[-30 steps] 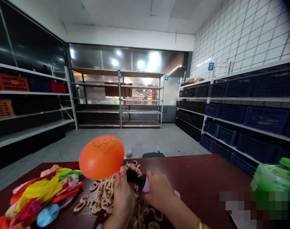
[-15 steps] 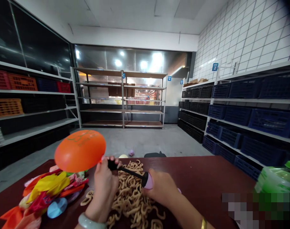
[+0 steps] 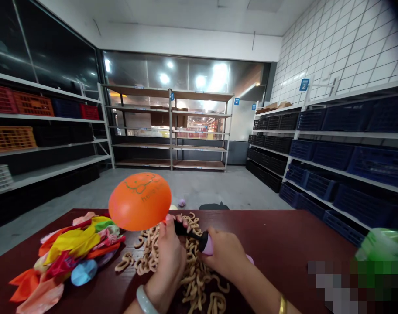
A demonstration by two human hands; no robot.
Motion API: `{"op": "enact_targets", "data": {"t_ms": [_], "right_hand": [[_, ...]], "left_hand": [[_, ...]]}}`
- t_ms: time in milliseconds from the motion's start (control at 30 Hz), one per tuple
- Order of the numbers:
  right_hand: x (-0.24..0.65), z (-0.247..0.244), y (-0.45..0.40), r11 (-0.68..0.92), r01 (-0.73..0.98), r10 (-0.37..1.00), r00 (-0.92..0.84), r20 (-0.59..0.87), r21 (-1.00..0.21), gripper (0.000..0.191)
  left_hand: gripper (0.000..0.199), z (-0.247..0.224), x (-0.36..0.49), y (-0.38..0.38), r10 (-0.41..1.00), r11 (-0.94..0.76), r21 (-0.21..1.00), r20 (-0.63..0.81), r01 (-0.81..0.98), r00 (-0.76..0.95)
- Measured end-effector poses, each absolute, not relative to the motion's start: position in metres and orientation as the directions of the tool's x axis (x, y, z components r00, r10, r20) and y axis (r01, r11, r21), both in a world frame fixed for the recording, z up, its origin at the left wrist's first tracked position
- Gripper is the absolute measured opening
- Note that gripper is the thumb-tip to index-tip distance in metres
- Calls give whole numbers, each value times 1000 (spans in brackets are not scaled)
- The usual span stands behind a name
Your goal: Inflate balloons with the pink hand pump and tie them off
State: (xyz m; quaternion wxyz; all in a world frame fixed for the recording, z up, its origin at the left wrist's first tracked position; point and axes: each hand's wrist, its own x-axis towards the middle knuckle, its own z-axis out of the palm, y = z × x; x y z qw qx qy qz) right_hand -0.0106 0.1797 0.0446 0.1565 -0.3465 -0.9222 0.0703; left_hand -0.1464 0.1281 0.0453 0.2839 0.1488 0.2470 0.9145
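Observation:
An orange balloon (image 3: 140,201) with green drawing and lettering is swollen with air; its neck sits at the nozzle end of a hand pump (image 3: 203,242) with a black shaft and a purple body. My left hand (image 3: 171,244) is closed around the balloon's neck and the pump's black end. Gripping the purple body is my right hand (image 3: 225,250). Beneath both hands lies a heap of tan, curled pieces (image 3: 195,279), partly hidden by my left forearm. To the left, a pile of limp, uninflated balloons (image 3: 74,240) in several colours rests on the dark red table (image 3: 277,244).
A green-and-clear plastic container (image 3: 382,246) stands at the table's right edge, partly pixelated. Metal shelves (image 3: 199,163) line the back wall. Blue crates (image 3: 352,196) fill the right racks, with coloured crates (image 3: 33,104) on the left. A small purple object (image 3: 181,203) lies on the floor.
My left hand and the balloon have moved right, toward my right hand. Less of the pump's black shaft shows between the hands, and the view has shifted slightly.

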Motion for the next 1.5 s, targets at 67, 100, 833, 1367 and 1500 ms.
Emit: {"op": "enact_targets", "data": {"t_ms": [67,100,833,1367,1500], "right_hand": [[-12,46,176,741,626,671,-703,238,-241,30],[-12,47,175,739,629,674,-701,235,-241,29],[2,56,191,751,648,658,-721,215,-125,40],[-7,55,177,733,636,680,-699,223,-240,36],[-4,55,186,750,623,662,-716,224,-223,41]], "left_hand": [[31,41,-129,129,624,-681,560,105,-472,-775],[32,40,-123,129,633,-669,569,100,-478,-767],[18,59,-201,121,457,-793,532,198,-296,-867],[26,54,-136,128,643,-662,610,164,-435,-748],[23,69,-181,120,568,-732,582,234,-354,-789]]}}
